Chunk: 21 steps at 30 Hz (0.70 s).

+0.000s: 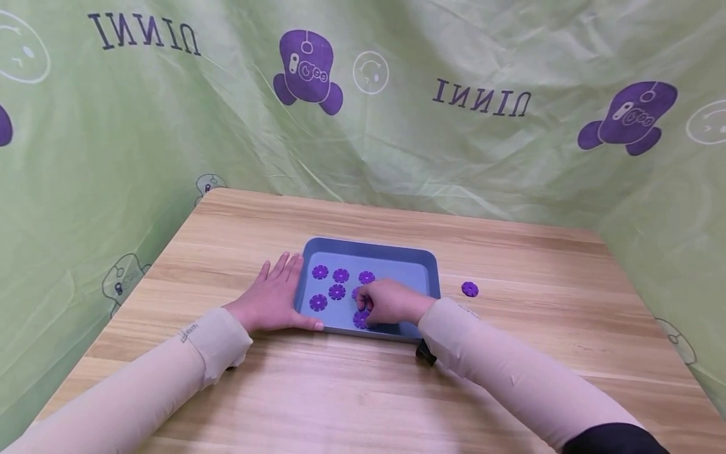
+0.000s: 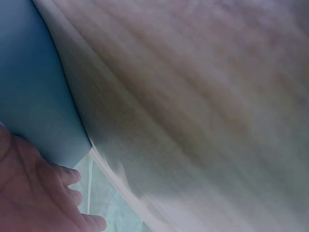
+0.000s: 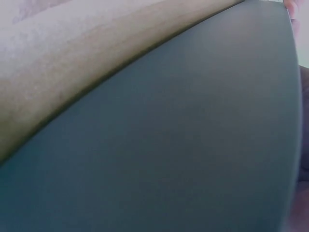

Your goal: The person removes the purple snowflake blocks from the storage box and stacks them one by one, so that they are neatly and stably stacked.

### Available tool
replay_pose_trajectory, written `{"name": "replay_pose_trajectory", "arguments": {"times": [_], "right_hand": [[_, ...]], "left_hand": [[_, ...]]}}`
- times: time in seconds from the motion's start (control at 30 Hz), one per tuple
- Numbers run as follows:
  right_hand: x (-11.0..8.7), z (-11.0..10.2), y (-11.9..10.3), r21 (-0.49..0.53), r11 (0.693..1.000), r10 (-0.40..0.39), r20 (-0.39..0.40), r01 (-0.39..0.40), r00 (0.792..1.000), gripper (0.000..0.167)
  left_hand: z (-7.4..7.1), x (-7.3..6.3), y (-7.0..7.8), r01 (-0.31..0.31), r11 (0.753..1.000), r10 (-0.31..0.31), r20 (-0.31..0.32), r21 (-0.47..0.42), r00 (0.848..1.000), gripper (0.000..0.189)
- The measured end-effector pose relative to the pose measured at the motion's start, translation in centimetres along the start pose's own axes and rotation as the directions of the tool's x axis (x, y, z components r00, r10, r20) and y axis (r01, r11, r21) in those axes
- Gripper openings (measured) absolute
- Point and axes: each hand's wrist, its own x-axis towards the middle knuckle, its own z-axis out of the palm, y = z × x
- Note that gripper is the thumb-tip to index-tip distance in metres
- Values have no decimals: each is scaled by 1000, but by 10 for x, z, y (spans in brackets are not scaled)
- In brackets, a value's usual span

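A blue-grey rectangular tray lies on the table with several purple notched plastic discs spread flat over its left and middle part. My left hand rests against the tray's left side, fingers spread and straight, thumb along the near rim. In the left wrist view, the left palm sits beside the tray's outer wall. My right hand reaches down into the tray, its fingertips pinching at a purple disc near the front wall. Another disc is partly hidden behind those fingers.
One more purple disc lies on the wooden table right of the tray. A small black object shows under the right cuff. Green printed curtains hang around the table. The tray's outer wall fills most of the right wrist view.
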Motion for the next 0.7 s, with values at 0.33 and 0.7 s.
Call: {"name": "replay_pose_trajectory", "arguments": {"times": [0.33, 0.7], "right_hand": [[-1, 1, -1, 7, 1000, 4, -8, -4, 1000, 23], [-3, 0, -1, 8, 1000, -18, 5, 18, 1000, 20]], "left_hand": [[-2, 0, 1, 0, 1000, 0, 1, -1, 1000, 145], [-1, 0, 0, 4, 1000, -4, 15, -9, 1000, 146]]}}
